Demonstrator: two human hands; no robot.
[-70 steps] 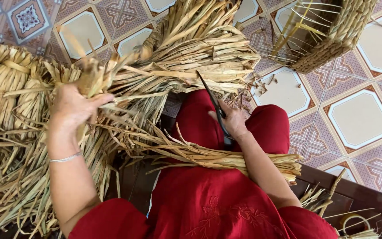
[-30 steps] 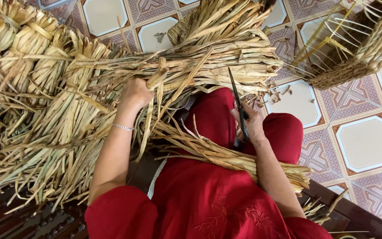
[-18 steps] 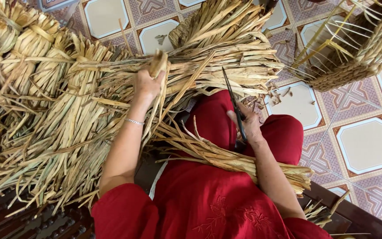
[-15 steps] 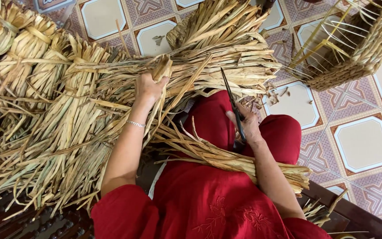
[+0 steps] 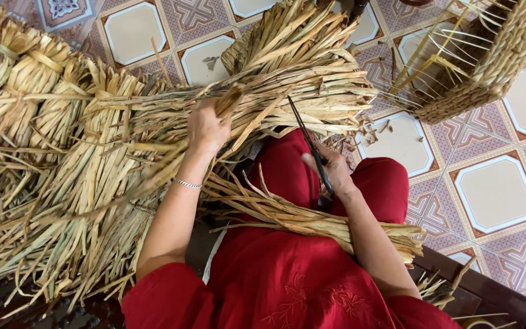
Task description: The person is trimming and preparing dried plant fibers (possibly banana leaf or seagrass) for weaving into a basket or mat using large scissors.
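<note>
Head view
Left hand point(image 5: 207, 129): raised in front of the body, grip clenched around a dried leaf strip point(image 5: 229, 100) whose frayed tip sticks up just past the fingers.
Dried leaf strip: held against the near edge of the big leaf bundle point(image 5: 287, 79), which lies crosswise over the floor in front of the knees.
Right hand point(image 5: 331, 173): resting on the right thigh, grip closed on the handles of the scissors point(image 5: 308, 143).
Scissors: dark, blades together as far as can be told, pointing up and left toward the big leaf bundle, tip just short of it.
Lap bundle point(image 5: 312, 219): a thinner sheaf of leaves lying across the red-clothed lap, under the right forearm.
Tied sheaves point(image 5: 38, 97): several bound bunches piled at the left, touching the left forearm's side.
Bracelet point(image 5: 187, 183): thin, silver, on the left wrist.
Woven basket point(image 5: 488, 61): half-made, upper right, loose stakes sticking out, well apart from both hands.
Tiled floor point(image 5: 494, 195): patterned, with small leaf clippings near the right knee.
</note>
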